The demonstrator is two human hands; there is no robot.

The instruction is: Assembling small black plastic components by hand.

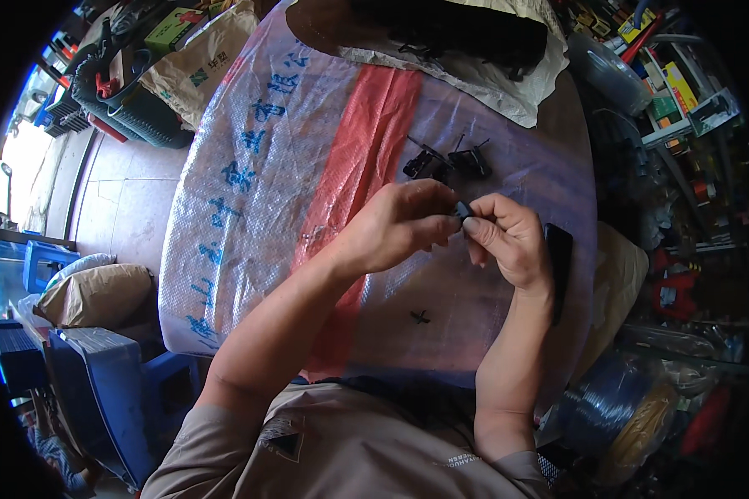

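Above the middle of the table, my left hand (395, 223) and my right hand (509, 237) meet at the fingertips. Between them they pinch a small dark grey part (462, 211); its exact kind is too small and covered to tell. Just beyond my fingers lie several small black parts (468, 160) with thin prongs, close together on the table. A small dark cross-shaped piece (420, 317) rests nearer to me, below my hands. Beside my right wrist is a flat black object like a phone (559, 270), partly hidden behind the wrist.
A translucent woven plastic sheet (250, 183) with a red stripe covers the table. Crumpled paper (528, 87) holding a dark heap (466, 37) lies at the far edge. Blue plastic stools (100, 374) stand left; cluttered shelves (682, 83) and a blue coil (612, 395) are right.
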